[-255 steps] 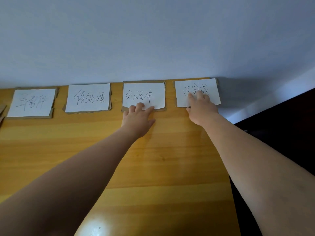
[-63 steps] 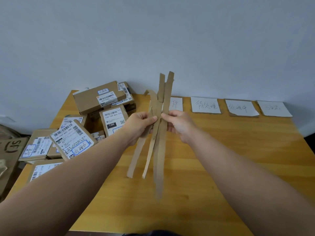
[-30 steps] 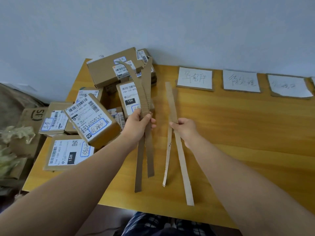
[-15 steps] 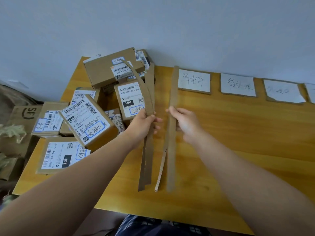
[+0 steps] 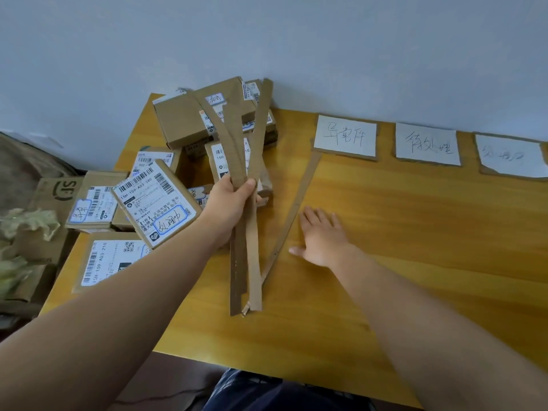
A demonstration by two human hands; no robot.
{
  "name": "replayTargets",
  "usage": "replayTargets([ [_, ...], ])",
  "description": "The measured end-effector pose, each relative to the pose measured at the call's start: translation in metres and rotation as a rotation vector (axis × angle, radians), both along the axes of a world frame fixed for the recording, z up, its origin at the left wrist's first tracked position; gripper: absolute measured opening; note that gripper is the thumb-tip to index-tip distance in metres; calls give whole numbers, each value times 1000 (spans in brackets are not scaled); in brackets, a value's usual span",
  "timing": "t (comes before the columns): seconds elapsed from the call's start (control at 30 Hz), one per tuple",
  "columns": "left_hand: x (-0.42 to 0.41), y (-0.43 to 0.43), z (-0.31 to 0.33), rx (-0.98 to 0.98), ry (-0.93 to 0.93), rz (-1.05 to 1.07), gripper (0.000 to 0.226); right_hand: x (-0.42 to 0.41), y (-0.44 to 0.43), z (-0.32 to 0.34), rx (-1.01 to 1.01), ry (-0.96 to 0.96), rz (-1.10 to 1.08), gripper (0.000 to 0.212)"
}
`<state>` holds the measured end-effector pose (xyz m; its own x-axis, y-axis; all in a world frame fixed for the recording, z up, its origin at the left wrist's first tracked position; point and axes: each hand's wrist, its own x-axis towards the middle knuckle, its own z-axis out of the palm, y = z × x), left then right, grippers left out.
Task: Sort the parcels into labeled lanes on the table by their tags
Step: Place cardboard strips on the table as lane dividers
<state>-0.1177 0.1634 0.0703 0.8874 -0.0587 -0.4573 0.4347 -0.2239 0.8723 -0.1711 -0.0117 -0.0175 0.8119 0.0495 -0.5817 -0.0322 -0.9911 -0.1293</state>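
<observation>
My left hand point(image 5: 229, 207) grips a bundle of long cardboard strips point(image 5: 246, 259), held upright over the table's left part. One cardboard strip point(image 5: 299, 200) lies flat on the wooden table point(image 5: 415, 262), running from the first label card point(image 5: 345, 137) toward me. My right hand point(image 5: 321, 235) lies flat and open on the table just right of that strip. A heap of brown parcels point(image 5: 160, 203) with white shipping tags fills the table's left end. Two more label cards, the second point(image 5: 427, 143) and the third point(image 5: 510, 155), line the far edge.
A grey wall point(image 5: 296, 40) runs right behind the table. A brown SF carton point(image 5: 56, 194) and crumpled pale paper point(image 5: 26, 223) lie off the table's left side. My lap shows below the near edge.
My right hand has laid its strip flat on the table below the first card and now rests open beside it. My left hand still holds the other strips, raised a little.
</observation>
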Motion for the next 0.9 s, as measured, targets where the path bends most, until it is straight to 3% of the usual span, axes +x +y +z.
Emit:
replayTargets([
  [0.13,-1,0,-4,-162,109,21,15,0,6,-7,-45,-14,-6,97],
  [0.27,-3,-2,-2,-144,112,9,6,6,12,-1,-41,-173,-58,97],
  [0.47,0,-1,-3,-104,82,-36,5,15,16,-4,-119,49,60,109],
  [0.6,2,-2,-4,-109,81,-41,5,14,7,-1,-189,58,166,111],
  [0.9,0,-4,-12,-93,55,-38,10,20,11,-2,-146,51,115,114],
])
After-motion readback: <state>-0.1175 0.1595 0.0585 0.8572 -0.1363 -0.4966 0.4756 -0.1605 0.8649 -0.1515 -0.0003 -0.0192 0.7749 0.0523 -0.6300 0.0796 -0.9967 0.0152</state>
